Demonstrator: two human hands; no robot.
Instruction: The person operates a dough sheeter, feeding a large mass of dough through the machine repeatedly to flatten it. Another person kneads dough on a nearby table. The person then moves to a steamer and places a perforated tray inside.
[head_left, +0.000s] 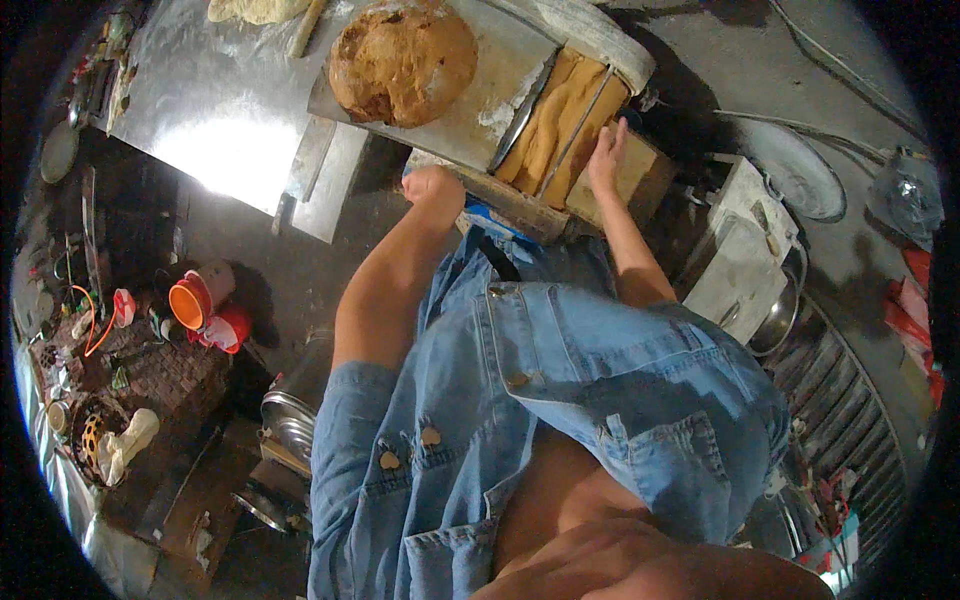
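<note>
A dough-rolling machine stands before me, with a folded tan dough sheet (551, 124) between a dark metal edge and a thin metal rod. My right hand (607, 156) is at the near right end of the sheet, fingers extended and nothing visible in them; whether it touches the dough is unclear. My left hand (437, 187) is curled at the machine's near left edge, beside something blue; what lies inside the fingers is hidden. A big round brown lump of dough (403, 64) rests on the metal plate (502, 67) left of the sheet.
A metal worktop (202, 90) extends left, with pale dough (255, 9) and a wooden stick (306, 30) at its far side. A floury white cover (600, 37) lies beyond the sheet. Right are a box-like metal unit (739, 262) and a round lid (795, 172). Orange and red containers (189, 301) stand lower left.
</note>
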